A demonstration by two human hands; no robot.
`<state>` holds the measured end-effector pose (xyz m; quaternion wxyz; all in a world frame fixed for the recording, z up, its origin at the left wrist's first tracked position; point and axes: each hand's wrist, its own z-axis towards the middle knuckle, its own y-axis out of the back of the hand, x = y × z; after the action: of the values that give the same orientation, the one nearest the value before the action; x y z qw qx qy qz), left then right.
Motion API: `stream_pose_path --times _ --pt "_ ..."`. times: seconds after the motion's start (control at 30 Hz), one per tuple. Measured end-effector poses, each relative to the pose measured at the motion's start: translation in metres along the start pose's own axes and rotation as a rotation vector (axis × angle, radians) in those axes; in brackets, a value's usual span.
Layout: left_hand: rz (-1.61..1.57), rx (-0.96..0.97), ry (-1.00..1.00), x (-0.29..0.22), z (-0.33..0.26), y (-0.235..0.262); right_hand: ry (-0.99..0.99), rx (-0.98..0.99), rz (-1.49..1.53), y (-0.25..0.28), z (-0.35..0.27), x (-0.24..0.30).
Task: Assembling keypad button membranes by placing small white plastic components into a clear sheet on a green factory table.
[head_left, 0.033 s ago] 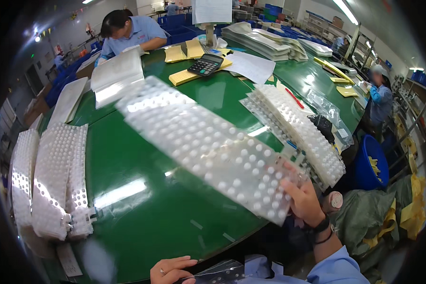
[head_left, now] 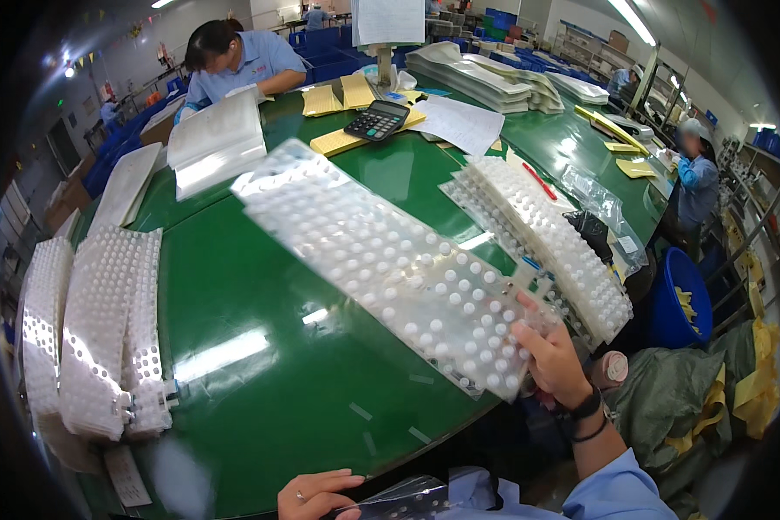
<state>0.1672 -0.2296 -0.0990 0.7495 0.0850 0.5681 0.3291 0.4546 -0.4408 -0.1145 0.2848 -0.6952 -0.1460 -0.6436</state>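
My right hand (head_left: 556, 360) grips the near right end of a long translucent plastic sheet (head_left: 364, 251) covered in rows of white round dots. Thumb on top, the fingers partly show through the sheet's end. The sheet slants over the green table, its far end toward the upper left. Along its lower edge another dotted layer peeks out. My left hand (head_left: 321, 495), with a ring on one finger, lies at the table's front edge, fingers stretched out and apart from the sheet. Beside it is a dark, shiny see-through piece (head_left: 399, 501).
Stacks of similar dotted sheets lie at the left (head_left: 100, 338) and right (head_left: 546, 243) of the green table (head_left: 234, 295). Farther back are a calculator (head_left: 377, 120), yellow pads and papers. A co-worker (head_left: 243, 65) sits across. A blue bin (head_left: 680, 295) and green sacks stand at the right.
The far end of the dotted sheet has shifted a little to the right, and a layer underneath now shows along its lower edge. Both hands stay nearly in place.
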Motion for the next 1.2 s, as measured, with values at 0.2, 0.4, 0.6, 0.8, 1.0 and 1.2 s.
stream_pose_path --times 0.2,0.4,0.6,0.8,1.0,1.2 --pt "-0.025 0.061 0.014 0.003 0.002 -0.007 -0.240 -0.006 -0.032 0.026 -0.008 -0.033" --pt "-0.021 0.032 0.034 0.010 0.000 -0.005 -0.129 -0.348 -0.414 0.025 -0.084 -0.031" --pt "-0.039 0.068 0.014 0.014 0.005 -0.008 -0.412 -0.333 0.229 0.027 -0.100 -0.031" --pt "-0.009 0.067 -0.012 0.013 -0.001 -0.007 -0.277 0.077 -0.289 0.012 -0.076 -0.014" --pt "0.002 0.038 0.029 0.009 -0.007 -0.011 -0.014 -0.167 -0.092 0.039 -0.052 0.024" --pt "0.006 0.026 0.048 0.005 -0.004 -0.011 0.302 -0.388 -0.011 0.112 -0.038 0.062"
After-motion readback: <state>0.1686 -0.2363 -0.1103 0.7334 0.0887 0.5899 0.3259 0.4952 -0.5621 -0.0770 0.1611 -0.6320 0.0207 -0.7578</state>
